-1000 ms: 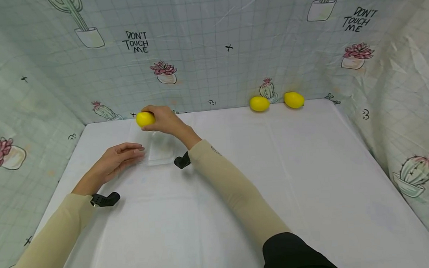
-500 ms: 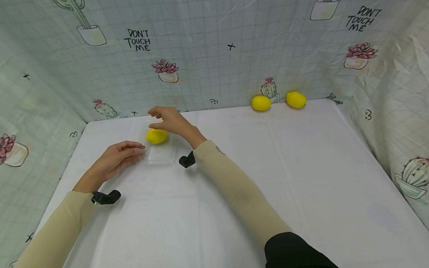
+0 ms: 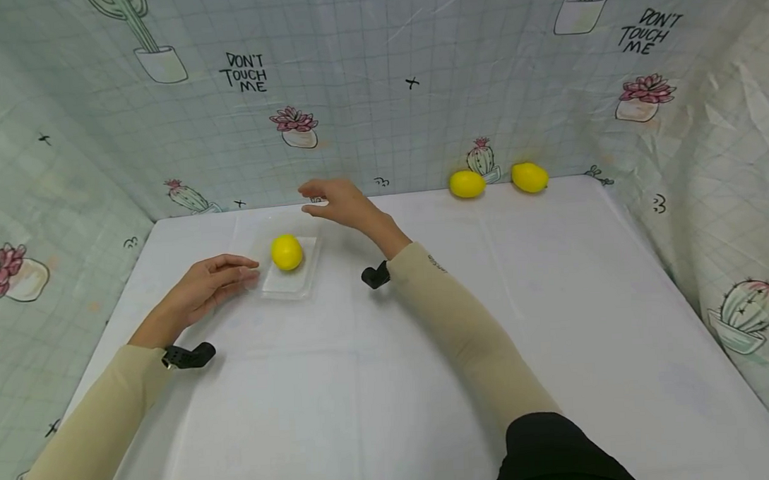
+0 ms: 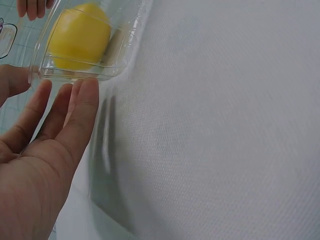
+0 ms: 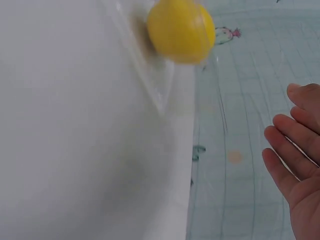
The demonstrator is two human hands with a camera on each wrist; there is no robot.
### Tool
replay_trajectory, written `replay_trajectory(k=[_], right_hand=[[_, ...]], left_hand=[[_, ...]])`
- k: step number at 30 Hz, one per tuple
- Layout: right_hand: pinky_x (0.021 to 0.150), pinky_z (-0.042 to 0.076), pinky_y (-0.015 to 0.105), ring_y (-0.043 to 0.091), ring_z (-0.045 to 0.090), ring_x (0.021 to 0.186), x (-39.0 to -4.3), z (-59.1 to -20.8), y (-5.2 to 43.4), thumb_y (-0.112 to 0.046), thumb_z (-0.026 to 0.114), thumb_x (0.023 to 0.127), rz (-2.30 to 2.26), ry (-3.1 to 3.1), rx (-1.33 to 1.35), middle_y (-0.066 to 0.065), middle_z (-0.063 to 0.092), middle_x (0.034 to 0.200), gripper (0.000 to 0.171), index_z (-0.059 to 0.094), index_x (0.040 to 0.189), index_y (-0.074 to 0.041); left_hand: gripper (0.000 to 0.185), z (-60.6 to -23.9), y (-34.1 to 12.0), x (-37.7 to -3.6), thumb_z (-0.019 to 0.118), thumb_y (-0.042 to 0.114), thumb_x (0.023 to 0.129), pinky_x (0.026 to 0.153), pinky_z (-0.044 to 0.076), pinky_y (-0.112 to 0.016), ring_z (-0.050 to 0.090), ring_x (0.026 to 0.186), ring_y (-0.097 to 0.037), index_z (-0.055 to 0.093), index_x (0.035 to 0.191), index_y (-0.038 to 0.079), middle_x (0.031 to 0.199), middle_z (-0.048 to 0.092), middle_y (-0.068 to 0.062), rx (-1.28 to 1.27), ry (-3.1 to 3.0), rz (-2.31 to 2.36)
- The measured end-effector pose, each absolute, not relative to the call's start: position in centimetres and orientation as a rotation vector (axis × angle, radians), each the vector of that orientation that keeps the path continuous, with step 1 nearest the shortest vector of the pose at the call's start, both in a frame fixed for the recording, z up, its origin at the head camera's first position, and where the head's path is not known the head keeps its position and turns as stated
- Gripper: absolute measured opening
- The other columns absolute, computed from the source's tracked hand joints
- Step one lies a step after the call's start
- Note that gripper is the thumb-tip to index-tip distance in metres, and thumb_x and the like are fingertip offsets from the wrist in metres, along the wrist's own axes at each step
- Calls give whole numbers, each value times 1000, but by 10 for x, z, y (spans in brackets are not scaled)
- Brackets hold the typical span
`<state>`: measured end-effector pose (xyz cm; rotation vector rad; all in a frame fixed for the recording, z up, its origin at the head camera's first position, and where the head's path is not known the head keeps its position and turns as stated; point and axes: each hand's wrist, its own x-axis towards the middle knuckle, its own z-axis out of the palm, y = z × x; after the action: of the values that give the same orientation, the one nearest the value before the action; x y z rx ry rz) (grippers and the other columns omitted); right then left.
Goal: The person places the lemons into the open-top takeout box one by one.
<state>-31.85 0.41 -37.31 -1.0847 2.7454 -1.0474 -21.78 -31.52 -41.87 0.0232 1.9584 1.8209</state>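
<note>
– Lemon (image 3: 287, 252): lying where?

– In the clear box (image 3: 287, 286) on the counter (image 3: 389, 381), just right of the left hand (image 3: 211, 285).

– Starting from the left, then: pinching anything there?

– Apparently not. Fingers nearly straight and close together, tips seemingly touching the box's left side.

– And the box, how likely to handle?

– Light, thin, bendy, probably slick; liable to slide if nudged. Best steadied at the rim, never squeezed hard.

– Now the lemon?

– Likely firm, fairly light, not fragile, prone to roll. Best taken from above, across the widest part.

– Further right?

– Right hand (image 3: 345, 202) in the air, apart from the lemon, thumb spread from gently bent fingers, holding nothing. Then, along the back edge, a far lemon (image 3: 467, 184) and an end lemon (image 3: 530, 178).

– Any difference between views?

– From the left wrist, fingertips plain against the box's edge, unclear from the head. From the right wrist, bare palm visible, though box and lemon blurred. Only from the head, both lemons at the back.
</note>
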Motion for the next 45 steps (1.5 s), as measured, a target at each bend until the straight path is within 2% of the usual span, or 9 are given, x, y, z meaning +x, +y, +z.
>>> replay_trajectory(k=[10, 15, 20, 26, 35, 41, 45], right_hand=[[108, 49, 31, 21, 60, 129, -318, -364, 62, -27, 65, 102, -828, 2823, -1044, 8, 62, 141, 47, 57, 143, -5], [108, 50, 36, 27, 60, 127, -317, -368, 102, -25, 65, 102, -752, 2841, -1019, 10, 63, 140, 45, 59, 142, -4], [109, 50, 42, 30, 59, 127, -315, -382, 156, -25, 66, 101, -702, 2862, -868, 11, 63, 139, 44, 61, 141, -6], [104, 52, 48, 35, 62, 118, -309, -392, 215, -20, 68, 100, -650, 2944, -766, 16, 66, 133, 40, 64, 137, -3], [113, 43, 56, 40, 53, 132, -303, -376, 270, -25, 62, 104, -570, 3002, -516, 20, 58, 143, 45, 58, 142, -3], [109, 46, 57, 43, 56, 128, -303, -364, 294, -16, 65, 101, -434, 3064, -613, 25, 62, 136, 39, 63, 136, 2], [108, 46, 59, 45, 55, 127, -304, -355, 306, -19, 65, 102, -319, 3019, -621, 26, 59, 139, 42, 60, 139, 1]], left_hand=[[38, -417, -317, -217, 61, 14, 104, 98, 55, -23, 66, 118, -9, 47, 133, -6, 125, 68, 5, 48, 1947, 1844], [38, -417, -314, -215, 60, 14, 104, 100, 54, -25, 65, 119, -10, 44, 132, -7, 129, 66, 0, 41, 1956, 1841], [40, -420, -308, -216, 60, 17, 105, 102, 53, -28, 64, 120, -10, 44, 132, -7, 136, 60, -7, 46, 1991, 1801], [40, -422, -307, -215, 60, 15, 104, 103, 52, -29, 64, 121, -11, 43, 133, -8, 137, 60, -9, 34, 1972, 1818], [41, -421, -312, -215, 61, 15, 104, 100, 54, -25, 65, 120, -9, 43, 133, -7, 135, 63, -2, 52, 1952, 1838], [45, -420, -313, -216, 61, 18, 104, 98, 55, -24, 64, 120, -9, 43, 138, -6, 136, 60, -3, 61, 1983, 1809], [48, -420, -313, -217, 59, 17, 105, 98, 55, -23, 63, 121, -9, 40, 142, -7, 135, 58, -3, 78, 1981, 1799]])
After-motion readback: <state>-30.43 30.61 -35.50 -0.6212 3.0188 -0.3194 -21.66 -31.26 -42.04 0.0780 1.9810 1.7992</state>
